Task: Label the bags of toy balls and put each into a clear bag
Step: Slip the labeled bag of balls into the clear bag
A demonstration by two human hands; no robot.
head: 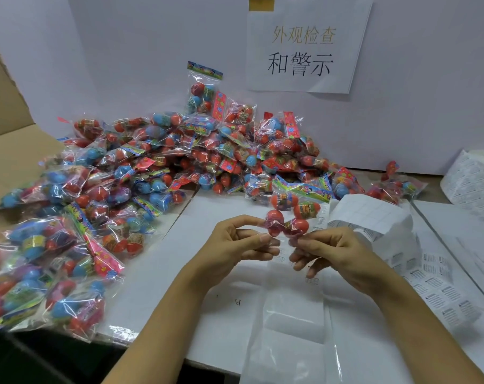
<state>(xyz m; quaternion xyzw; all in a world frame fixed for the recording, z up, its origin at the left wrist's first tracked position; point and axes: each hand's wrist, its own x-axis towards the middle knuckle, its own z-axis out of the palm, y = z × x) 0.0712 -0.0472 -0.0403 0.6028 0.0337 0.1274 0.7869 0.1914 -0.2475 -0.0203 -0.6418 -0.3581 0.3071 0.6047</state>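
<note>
Bag of toy balls (pixel 290 217), red-orange balls under a colourful header strip, held above the white table (pixel 180 273), in front of the heap. Lower edge pinched from both sides. Left hand (pixel 235 245): thumb and curled fingers grasping the bag's lower left edge near one red ball. Right hand (pixel 335 250): fingers curled, pinching the lower right edge just beside another red ball. Clear bag (pixel 290 314) hanging down from the two hands, its mouth at the fingertips, its length draping over the table toward the near edge; whether both hands grip its mouth cannot be told. Strip of white warning labels (pixel 368 214) just behind the right hand, curling over the table; further label sheets (pixel 440 289) lying flat to the right. Roll of labels (pixel 473 178) at the far right edge. Heap of bagged toy balls (pixel 180 162), red and blue, piled behind and to the left, spilling onto a cardboard flap (pixel 10 151). One bag (pixel 203 90) leaning upright against the white back wall. Paper sign (pixel 304 48) with printed characters taped to that wall, above the heap.
</note>
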